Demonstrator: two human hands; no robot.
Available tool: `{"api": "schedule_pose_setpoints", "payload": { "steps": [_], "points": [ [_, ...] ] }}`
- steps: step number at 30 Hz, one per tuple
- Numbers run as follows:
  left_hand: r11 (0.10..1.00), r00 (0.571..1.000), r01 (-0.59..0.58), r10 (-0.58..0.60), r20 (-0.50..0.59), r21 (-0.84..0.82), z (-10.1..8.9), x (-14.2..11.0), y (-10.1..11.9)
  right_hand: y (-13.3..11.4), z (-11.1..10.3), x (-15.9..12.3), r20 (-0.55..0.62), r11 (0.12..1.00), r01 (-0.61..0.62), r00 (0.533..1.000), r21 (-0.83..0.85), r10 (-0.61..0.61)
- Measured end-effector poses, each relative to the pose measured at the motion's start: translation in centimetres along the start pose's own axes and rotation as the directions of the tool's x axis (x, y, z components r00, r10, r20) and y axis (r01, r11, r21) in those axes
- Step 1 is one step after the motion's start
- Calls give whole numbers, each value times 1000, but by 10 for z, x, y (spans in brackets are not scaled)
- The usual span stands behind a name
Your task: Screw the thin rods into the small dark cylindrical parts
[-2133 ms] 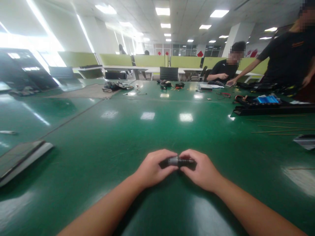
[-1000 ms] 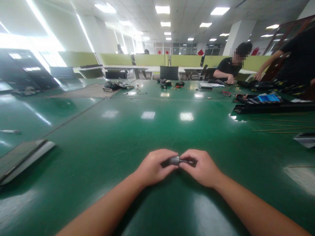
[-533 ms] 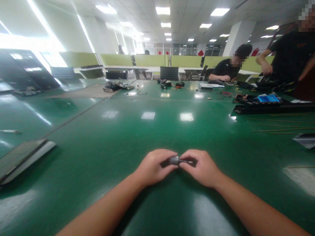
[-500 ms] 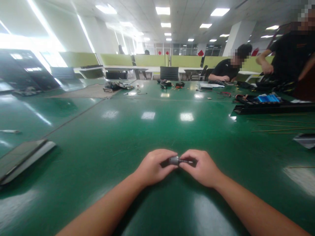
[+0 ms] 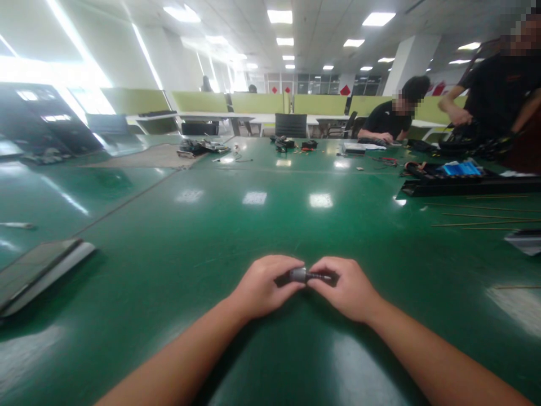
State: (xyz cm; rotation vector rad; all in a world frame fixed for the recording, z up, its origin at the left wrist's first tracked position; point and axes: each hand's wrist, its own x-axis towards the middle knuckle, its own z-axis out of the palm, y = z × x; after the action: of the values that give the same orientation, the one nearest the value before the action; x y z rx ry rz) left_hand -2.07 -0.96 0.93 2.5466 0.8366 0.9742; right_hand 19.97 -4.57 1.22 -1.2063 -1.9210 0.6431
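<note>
My left hand (image 5: 265, 285) is closed around a short grey metal cylinder (image 5: 298, 274), thumb below and fingers above. Its left end is hidden inside the palm. From the cylinder's right side extends a thin dark shaft (image 5: 322, 277) with ridges and a lighter tip. The thumb and fingertips of my right hand (image 5: 350, 287) pinch this shaft close to the cylinder. Both hands are low over the green tabletop (image 5: 270, 231), their fingertips almost meeting. The exact kind of the held piece is too small to tell.
A flat panel (image 5: 40, 273) lies at the left. Thin rods (image 5: 486, 216) and a black tray-like case (image 5: 469, 186) with a blue item (image 5: 461, 168) are at the right. Electronic parts (image 5: 200, 148) sit farther back. One person (image 5: 386, 121) sits across; another (image 5: 499, 96) stands at right.
Since the oldest frame, my right fingertips have closed in on the shaft, which looks thinner now. My left hand stays nearly still. The standing person's arm has drawn back from the seated person.
</note>
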Motion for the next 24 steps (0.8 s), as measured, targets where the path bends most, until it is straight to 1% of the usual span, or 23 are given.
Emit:
{"api": "schedule_pose_setpoints", "payload": {
  "steps": [13, 24],
  "points": [
    [1000, 1000, -8, 9, -18, 30, 0, -1, -2, -1, 0, 0, -14, 1000, 6, 1000, 6, -6],
    [999, 1000, -7, 7, -14, 43, -1, -1, -3, -2, 1, -1, -20, 999, -34, 999, -17, 34]
  ]
}}
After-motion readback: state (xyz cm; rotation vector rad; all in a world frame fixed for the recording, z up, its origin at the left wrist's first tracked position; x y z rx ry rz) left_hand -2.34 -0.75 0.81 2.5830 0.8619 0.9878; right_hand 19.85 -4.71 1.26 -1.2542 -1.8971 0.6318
